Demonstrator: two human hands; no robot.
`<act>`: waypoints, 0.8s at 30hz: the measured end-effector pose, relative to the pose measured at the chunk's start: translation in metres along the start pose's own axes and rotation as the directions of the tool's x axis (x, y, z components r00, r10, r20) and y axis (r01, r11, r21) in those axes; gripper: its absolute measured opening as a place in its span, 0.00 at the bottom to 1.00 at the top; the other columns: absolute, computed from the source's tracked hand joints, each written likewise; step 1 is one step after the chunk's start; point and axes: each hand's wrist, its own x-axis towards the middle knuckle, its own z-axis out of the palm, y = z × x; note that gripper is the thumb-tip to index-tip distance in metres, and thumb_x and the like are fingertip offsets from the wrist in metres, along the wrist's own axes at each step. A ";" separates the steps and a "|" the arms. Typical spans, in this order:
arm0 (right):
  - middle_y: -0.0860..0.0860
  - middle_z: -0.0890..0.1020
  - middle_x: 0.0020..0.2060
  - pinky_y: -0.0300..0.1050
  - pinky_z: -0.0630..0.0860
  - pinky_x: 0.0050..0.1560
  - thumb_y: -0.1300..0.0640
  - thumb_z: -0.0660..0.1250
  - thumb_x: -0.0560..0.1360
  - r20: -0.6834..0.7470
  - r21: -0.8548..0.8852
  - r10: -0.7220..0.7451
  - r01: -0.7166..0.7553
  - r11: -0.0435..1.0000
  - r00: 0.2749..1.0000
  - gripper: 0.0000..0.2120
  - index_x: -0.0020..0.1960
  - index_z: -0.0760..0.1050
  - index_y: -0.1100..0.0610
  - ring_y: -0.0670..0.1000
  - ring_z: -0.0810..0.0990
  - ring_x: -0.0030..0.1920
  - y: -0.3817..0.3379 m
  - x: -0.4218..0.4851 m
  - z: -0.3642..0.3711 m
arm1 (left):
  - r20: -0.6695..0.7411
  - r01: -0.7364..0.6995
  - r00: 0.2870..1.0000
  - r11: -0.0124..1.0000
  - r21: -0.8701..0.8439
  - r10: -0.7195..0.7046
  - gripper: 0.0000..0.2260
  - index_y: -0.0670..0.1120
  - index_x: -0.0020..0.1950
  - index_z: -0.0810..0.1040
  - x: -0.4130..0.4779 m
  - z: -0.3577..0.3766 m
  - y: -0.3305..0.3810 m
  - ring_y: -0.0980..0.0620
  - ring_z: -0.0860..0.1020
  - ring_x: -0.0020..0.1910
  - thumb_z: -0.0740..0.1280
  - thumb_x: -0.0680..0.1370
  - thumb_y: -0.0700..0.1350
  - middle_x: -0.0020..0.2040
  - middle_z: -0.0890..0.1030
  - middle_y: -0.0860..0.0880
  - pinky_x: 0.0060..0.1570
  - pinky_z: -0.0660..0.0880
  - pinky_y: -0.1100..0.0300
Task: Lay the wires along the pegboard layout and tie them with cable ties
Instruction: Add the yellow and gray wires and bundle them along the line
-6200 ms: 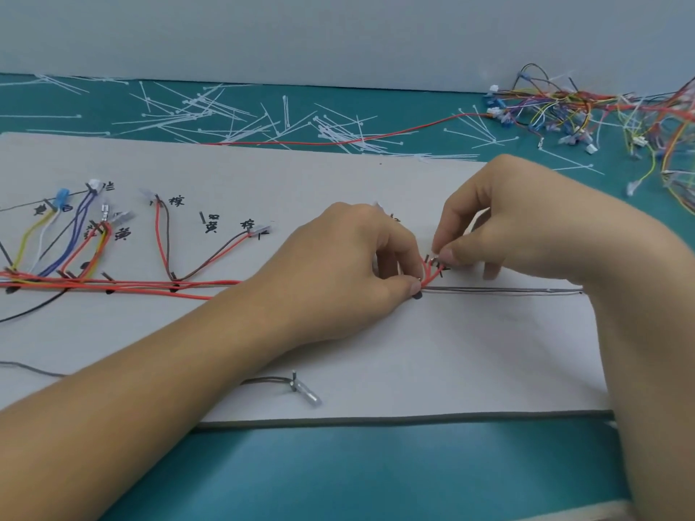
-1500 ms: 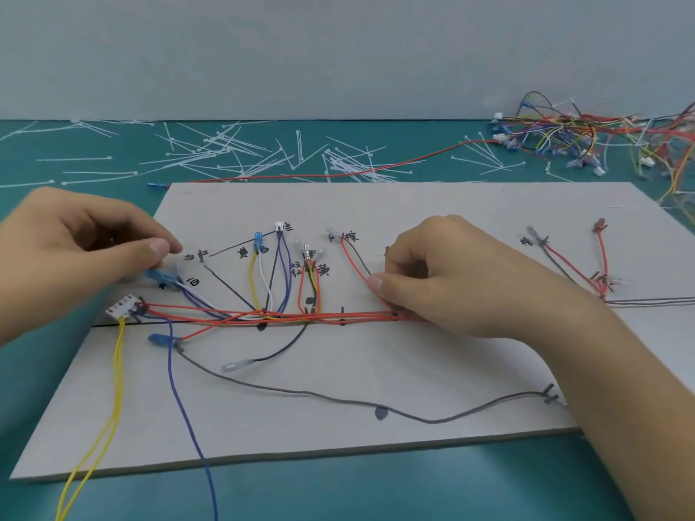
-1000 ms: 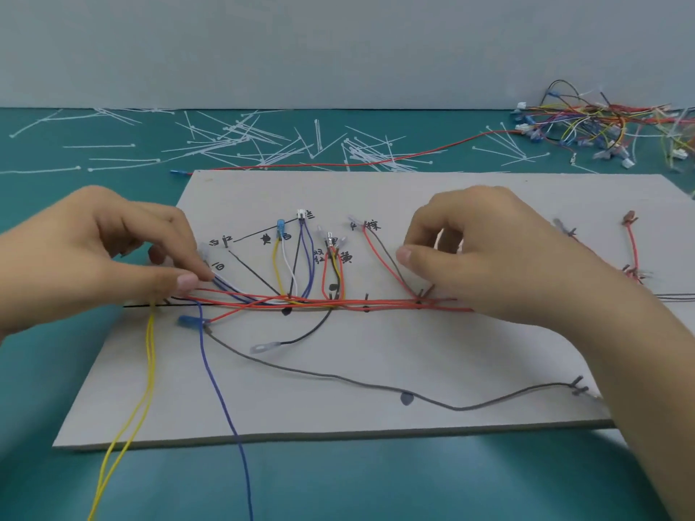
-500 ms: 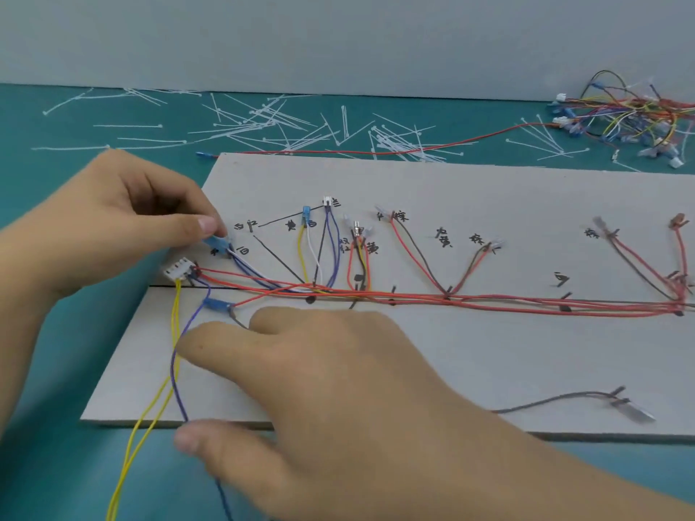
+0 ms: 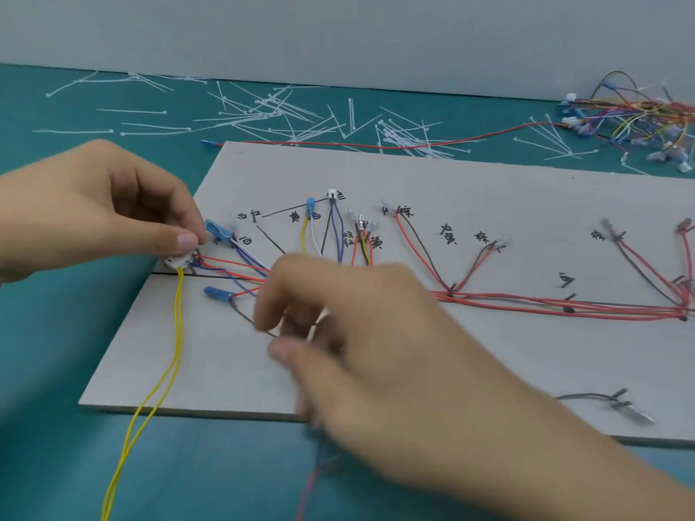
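We see a teal surface [image 5: 75,464] meeting a grey wall [image 5: 338,32]. White cable ties [image 5: 270,114] lie in the upper middle, and a heap of wires [image 5: 639,118] in the upper right. On the grey pegboard [image 5: 489,189] the red wires [image 5: 564,306] follow the drawn line. Our left hand [image 5: 94,212] pinches the white connector [image 5: 176,262] at the left edge of the board. Our right hand [image 5: 376,351], lower middle, is blurred, so we cannot tell its grip.

Pale grey board [image 5: 489,189] with black handwritten marks and lines. Teal table [image 5: 75,370]. White cable ties [image 5: 263,110] scattered along top. Mostly red wires [image 5: 526,303], some brown, across centre right. Yellow wires [image 5: 178,325] at lower left. Blue terminals [image 5: 217,230] and white connector [image 5: 176,262] at left. Multicoloured wire tangle [image 5: 639,118] at upper right.
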 end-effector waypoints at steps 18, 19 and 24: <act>0.51 0.83 0.27 0.34 0.69 0.22 0.56 0.74 0.75 -0.103 -0.204 0.177 -0.195 0.959 0.979 0.05 0.40 0.83 0.52 0.44 0.76 0.23 0.023 0.014 -0.075 | 0.033 0.272 0.961 0.961 0.046 -0.274 0.26 0.50 0.47 0.89 -0.005 -0.009 -0.007 0.41 0.88 0.37 0.87 0.56 0.62 0.41 0.88 0.44 0.54 0.80 0.36; 0.51 0.83 0.27 0.36 0.70 0.23 0.54 0.75 0.74 -0.112 -0.212 0.178 -0.198 0.957 0.978 0.05 0.40 0.83 0.52 0.45 0.77 0.23 0.023 0.014 -0.076 | 0.030 0.274 0.961 0.960 0.055 -0.276 0.26 0.50 0.47 0.89 -0.005 -0.009 -0.008 0.41 0.87 0.37 0.86 0.56 0.63 0.41 0.88 0.44 0.55 0.79 0.32; 0.49 0.81 0.24 0.43 0.73 0.28 0.48 0.75 0.72 -0.163 -0.284 0.184 -0.224 0.932 0.969 0.10 0.40 0.82 0.54 0.47 0.75 0.24 0.028 0.017 -0.079 | -0.011 0.287 0.957 0.945 0.159 -0.289 0.29 0.56 0.47 0.89 -0.006 -0.007 0.000 0.35 0.81 0.32 0.81 0.54 0.72 0.35 0.86 0.46 0.41 0.81 0.30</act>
